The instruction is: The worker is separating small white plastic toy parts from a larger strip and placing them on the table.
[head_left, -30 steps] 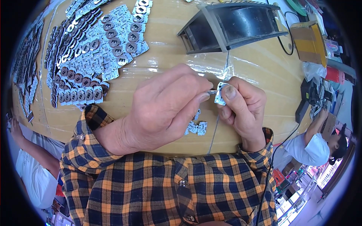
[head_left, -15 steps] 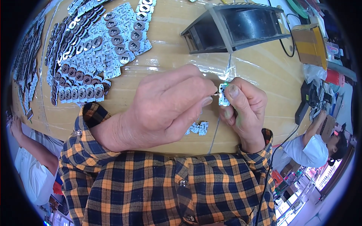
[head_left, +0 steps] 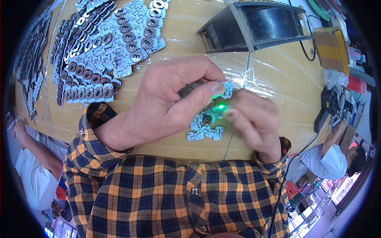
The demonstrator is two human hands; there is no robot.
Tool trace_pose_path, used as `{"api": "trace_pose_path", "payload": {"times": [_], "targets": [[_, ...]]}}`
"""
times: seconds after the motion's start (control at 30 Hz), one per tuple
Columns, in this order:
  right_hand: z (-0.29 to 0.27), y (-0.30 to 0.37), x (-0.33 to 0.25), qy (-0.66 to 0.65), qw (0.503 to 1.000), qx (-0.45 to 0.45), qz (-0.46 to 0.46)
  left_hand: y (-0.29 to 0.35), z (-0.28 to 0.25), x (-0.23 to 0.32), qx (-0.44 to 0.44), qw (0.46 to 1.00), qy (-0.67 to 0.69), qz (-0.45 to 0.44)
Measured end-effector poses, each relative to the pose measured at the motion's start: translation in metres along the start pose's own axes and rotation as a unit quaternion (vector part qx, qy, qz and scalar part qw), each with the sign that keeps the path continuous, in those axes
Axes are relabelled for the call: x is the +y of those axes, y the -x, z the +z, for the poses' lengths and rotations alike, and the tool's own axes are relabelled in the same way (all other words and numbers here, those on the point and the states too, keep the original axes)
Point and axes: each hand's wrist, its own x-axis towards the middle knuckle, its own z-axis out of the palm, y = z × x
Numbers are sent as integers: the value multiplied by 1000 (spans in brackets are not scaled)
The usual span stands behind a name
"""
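My left hand point(head_left: 170, 101) is closed, thumb against forefinger, on a small white circuit board point(head_left: 228, 90) whose end sticks out past the thumb tip. More of what lies in that palm is mostly hidden by the fingers. Just to its right and a little nearer, my right hand point(head_left: 256, 119) is closed, slightly blurred, its thumb and finger pinching the edge of another small circuit board point(head_left: 216, 112). A green light point(head_left: 221, 106) glows on this second board. Beneath the hands, several loose circuit boards point(head_left: 206, 130) lie on the table, one bearing a round coin-cell holder.
Rows of circuit boards with round cells point(head_left: 89, 93) cover the table's point(head_left: 174, 47) left side. A black framed stand point(head_left: 274, 25) stands at the far right, near a cardboard box point(head_left: 331, 49). Other people point(head_left: 323, 160) sit at both sides.
The left hand's thin metal piece no longer shows; a board end now sticks out there. My right hand has turned and dropped nearer, with the lit board pointing left.
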Motion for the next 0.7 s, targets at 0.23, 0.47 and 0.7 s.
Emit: {"api": "trace_pose_path", "payload": {"times": [0.23, 0.47, 0.7], "targets": [[-4, -1, -5, -62, 997, 21, 45, 2, 2, -3, -19, 992, 101, -72], [-4, 3, -8, -109, 984, 78, 117, 1, 3, -4, 15, 995, 90, -31], [0, 2, -15, -168, 952, 141, 213, 0, 0, 3, 18, 992, -98, 83]]}}
